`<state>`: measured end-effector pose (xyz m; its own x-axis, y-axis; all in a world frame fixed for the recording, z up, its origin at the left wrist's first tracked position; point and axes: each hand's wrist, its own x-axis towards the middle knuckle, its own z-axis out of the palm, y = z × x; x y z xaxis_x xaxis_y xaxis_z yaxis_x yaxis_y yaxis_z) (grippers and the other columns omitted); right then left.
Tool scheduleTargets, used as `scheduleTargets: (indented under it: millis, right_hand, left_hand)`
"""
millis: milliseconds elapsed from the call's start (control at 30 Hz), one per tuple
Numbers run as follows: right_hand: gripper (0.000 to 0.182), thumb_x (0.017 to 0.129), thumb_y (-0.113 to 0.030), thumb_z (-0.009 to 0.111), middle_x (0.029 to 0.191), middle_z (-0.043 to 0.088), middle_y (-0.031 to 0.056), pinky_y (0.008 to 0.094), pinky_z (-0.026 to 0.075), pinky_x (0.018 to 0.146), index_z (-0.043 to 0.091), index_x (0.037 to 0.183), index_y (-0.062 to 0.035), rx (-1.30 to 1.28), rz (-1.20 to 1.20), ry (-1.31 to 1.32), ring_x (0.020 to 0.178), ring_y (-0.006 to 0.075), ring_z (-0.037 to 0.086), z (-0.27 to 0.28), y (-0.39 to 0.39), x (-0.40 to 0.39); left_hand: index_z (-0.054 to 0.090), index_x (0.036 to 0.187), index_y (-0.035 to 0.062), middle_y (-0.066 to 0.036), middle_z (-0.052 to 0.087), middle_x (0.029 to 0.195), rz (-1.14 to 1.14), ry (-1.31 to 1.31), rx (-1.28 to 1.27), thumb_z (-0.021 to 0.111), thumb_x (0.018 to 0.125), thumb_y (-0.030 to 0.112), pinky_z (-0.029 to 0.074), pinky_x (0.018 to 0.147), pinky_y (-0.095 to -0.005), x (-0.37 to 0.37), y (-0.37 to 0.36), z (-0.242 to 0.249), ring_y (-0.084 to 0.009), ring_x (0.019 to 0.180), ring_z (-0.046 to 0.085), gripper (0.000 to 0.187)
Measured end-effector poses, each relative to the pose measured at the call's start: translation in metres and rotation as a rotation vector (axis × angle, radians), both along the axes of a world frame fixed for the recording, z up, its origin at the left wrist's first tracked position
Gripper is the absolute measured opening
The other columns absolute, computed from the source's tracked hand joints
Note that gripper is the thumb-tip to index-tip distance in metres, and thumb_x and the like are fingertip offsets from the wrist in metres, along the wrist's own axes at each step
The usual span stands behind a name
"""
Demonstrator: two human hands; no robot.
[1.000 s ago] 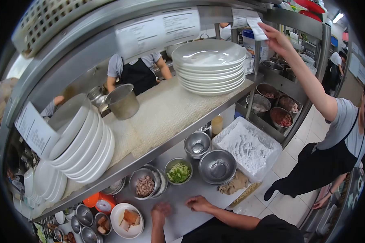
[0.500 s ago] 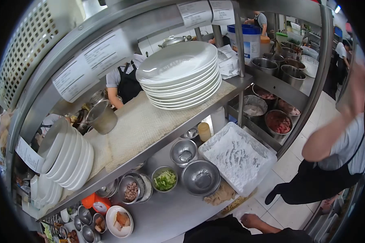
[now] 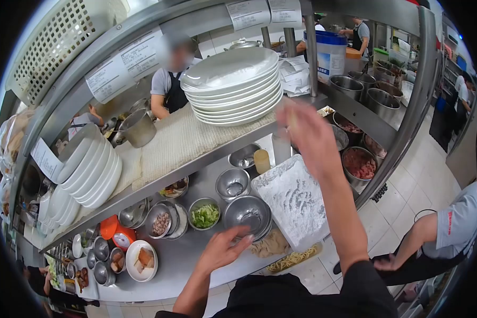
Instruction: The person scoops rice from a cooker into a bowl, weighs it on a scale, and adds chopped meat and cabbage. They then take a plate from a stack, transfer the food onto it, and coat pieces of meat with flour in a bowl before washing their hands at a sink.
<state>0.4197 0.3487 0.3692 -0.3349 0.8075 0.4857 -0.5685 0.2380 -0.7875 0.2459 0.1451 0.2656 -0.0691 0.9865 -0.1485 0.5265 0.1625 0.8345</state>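
the right hand (image 3: 308,139) is now raised high in front of the shelf (image 3: 196,159), blurred by motion, its fingers loosely together and empty as far as can be told; half a second ago it was low at the edge of the view, near the person's body, and a second ago it lay flat on the tabletop (image 3: 196,265). the left hand (image 3: 225,248), absent from view half a second ago, has been brought back over the tabletop, fingers spread and open, its fingertips at the rim of the large steel bowl (image 3: 247,212). nothing is pinched or held by either hand.

the raised hand is directed toward the stack of white plates (image 3: 233,85) on the shelf's woven mat, at the stack's right edge; contact cannot be confirmed. it is judged that a plate is being reached for while the bowl is being steadied or approached.

just right of the steel bowl lies the tray of white flour (image 3: 294,201); just left of it stands the bowl of chopped greens (image 3: 205,214), then a bowl of brown pieces (image 3: 160,222). a plate with sliced food (image 3: 141,259) sits further left beside an orange timer (image 3: 116,236).

the co-worker in the grey shirt (image 3: 450,233), whose arm was stretched up to a ticket a second ago, is now seen at the right edge with the arm lowered.
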Motion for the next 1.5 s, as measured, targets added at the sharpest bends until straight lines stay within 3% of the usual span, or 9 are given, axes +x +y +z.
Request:
scheduleTargets:
  millis: [233, 400, 600, 833, 1000, 1033, 1133, 1333, 1500]
  right_hand:
    - [0.05, 0.086, -0.018, 0.056, 0.114, 0.051, 0.0196, 0.0335, 0.044, 0.088, 0.036, 0.125, 0.0068, -0.577, 0.272, 0.501, 0.107, 0.0253, 0.05, 0.149, 0.084, -0.084]
    - [0.042, 0.075, -0.009, 0.068, 0.094, 0.058, 0.0113, 0.0264, 0.046, 0.049, 0.046, 0.111, -0.0035, -0.357, 0.088, 0.452, 0.073, 0.0177, 0.057, 0.126, 0.084, -0.113]
    - [0.035, 0.075, -0.006, 0.067, 0.091, 0.06, 0.0093, 0.0251, 0.045, 0.047, 0.048, 0.104, -0.0019, 0.01, -0.18, 0.488, 0.07, 0.0135, 0.058, 0.109, 0.077, -0.063]
    - [0.026, 0.072, -0.003, 0.069, 0.075, 0.059, 0.0088, 0.0249, 0.042, 0.037, 0.053, 0.093, -0.0003, -0.231, -0.215, 0.364, 0.052, 0.0171, 0.054, 0.131, 0.174, -0.023]
    - [0.03, 0.066, -0.012, 0.076, 0.074, 0.056, 0.0072, 0.0319, 0.045, 0.05, 0.053, 0.083, -0.0028, -0.049, -0.538, 0.188, 0.056, 0.0161, 0.051, 0.155, 0.18, -0.027]
    - [0.031, 0.065, -0.015, 0.077, 0.074, 0.055, 0.0057, 0.0333, 0.043, 0.055, 0.054, 0.082, -0.0032, 0.045, -0.817, -0.192, 0.059, 0.0145, 0.05, 0.165, 0.19, -0.019]
    - [0.055, 0.063, -0.032, 0.077, 0.091, 0.059, 0.0146, 0.0326, 0.047, 0.073, 0.054, 0.093, 0.0077, 0.188, -1.309, -0.209, 0.08, 0.0216, 0.057, 0.159, 0.187, -0.017]
    - [0.04, 0.079, -0.024, 0.067, 0.09, 0.061, 0.0123, 0.0248, 0.046, 0.074, 0.054, 0.099, 0.0068, 0.562, -0.987, 0.443, 0.083, 0.0155, 0.058, 0.149, 0.134, -0.044]
    - [0.015, 0.082, -0.002, 0.055, 0.089, 0.063, 0.0078, 0.0255, 0.044, 0.076, 0.063, 0.094, -0.0032, 1.011, -0.541, -0.145, 0.078, 0.0135, 0.057, 0.103, 0.025, -0.122]
  left_hand:
    - [0.058, 0.108, 0.003, -0.014, 0.063, 0.1, -0.224, 0.13, 0.152, 0.062, 0.082, 0.025, 0.049, 0.068, -0.0334, 0.057, -0.005, -0.004, -0.0259, 0.084, 0.063, 0.035]
    - [0.059, 0.109, 0.0043, -0.014, 0.066, 0.089, -0.165, 0.089, -0.101, 0.06, 0.083, 0.029, 0.048, 0.069, -0.0321, 0.049, -0.038, -0.049, -0.0231, 0.08, 0.063, 0.036]
    - [0.059, 0.109, 0.0045, -0.015, 0.066, 0.088, 0.029, 0.047, -0.28, 0.058, 0.084, 0.033, 0.049, 0.073, -0.0323, 0.032, -0.071, -0.082, -0.0268, 0.079, 0.065, 0.038]
    - [0.059, 0.112, 0.0077, -0.014, 0.066, 0.09, 0.058, 0.034, -0.25, 0.059, 0.083, 0.033, 0.049, 0.073, -0.0318, 0.016, -0.073, -0.106, -0.0231, 0.079, 0.063, 0.038]
    - [0.058, 0.11, 0.0039, -0.011, 0.066, 0.09, 0.06, -0.026, -0.229, 0.059, 0.082, 0.028, 0.049, 0.075, -0.0342, 0.009, -0.072, -0.114, -0.026, 0.08, 0.064, 0.037]
    - [0.058, 0.11, 0.0039, -0.011, 0.066, 0.09, 0.102, -0.053, -0.233, 0.059, 0.082, 0.028, 0.049, 0.075, -0.0342, 0.008, -0.073, -0.115, -0.026, 0.08, 0.064, 0.037]
    - [0.058, 0.109, 0.0032, -0.011, 0.066, 0.091, 0.092, -0.041, -0.21, 0.057, 0.083, 0.029, 0.048, 0.078, -0.0348, 0.004, -0.075, -0.118, -0.0282, 0.082, 0.063, 0.037]
    - [0.056, 0.113, 0.0055, -0.011, 0.065, 0.095, 0.122, 0.022, -0.254, 0.056, 0.084, 0.03, 0.047, 0.08, -0.0341, -0.007, -0.088, -0.133, -0.0279, 0.089, 0.062, 0.038]
    - [0.056, 0.112, 0.0046, -0.012, 0.065, 0.096, 0.126, 0.014, -0.267, 0.055, 0.085, 0.032, 0.047, 0.082, -0.0354, -0.022, -0.087, -0.126, -0.0295, 0.092, 0.06, 0.039]
